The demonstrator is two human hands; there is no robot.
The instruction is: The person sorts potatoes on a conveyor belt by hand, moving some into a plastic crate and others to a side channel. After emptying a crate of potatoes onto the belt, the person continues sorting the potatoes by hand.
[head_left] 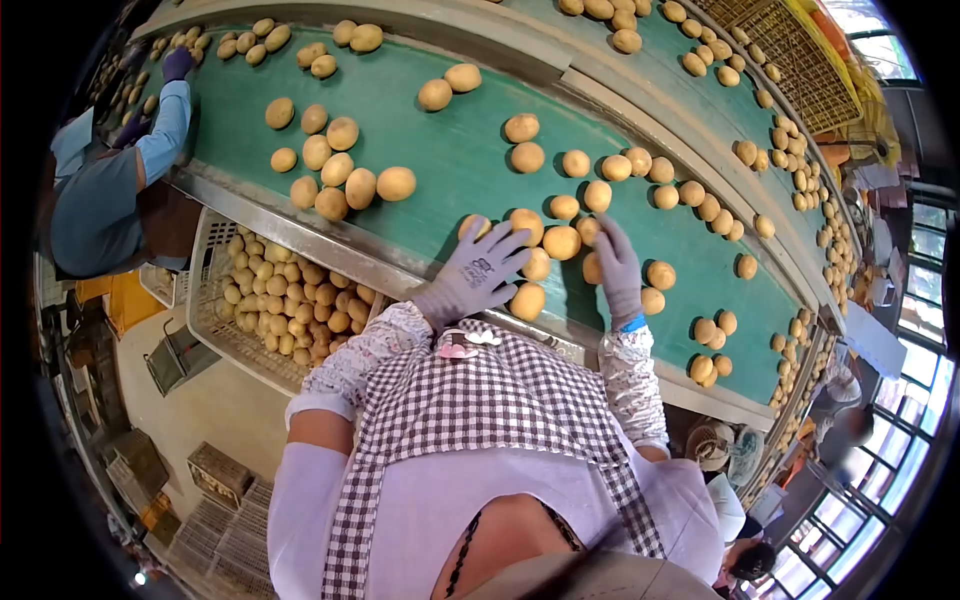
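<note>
Checkered apron (480, 400) nearest, two grey-gloved hands apart at green belt (440, 170) near edge, left hand (475, 272) splayed flat on round tan potatoes (562, 242), right hand (615, 265) fingers straight on one, neither gripping, one full crate (200, 262) below belt

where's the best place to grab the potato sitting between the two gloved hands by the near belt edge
Probably across the rounded middle of the potato, coming from above: it lies loose on the flat green belt, the left hand crowds one side and another potato the far side.
</note>
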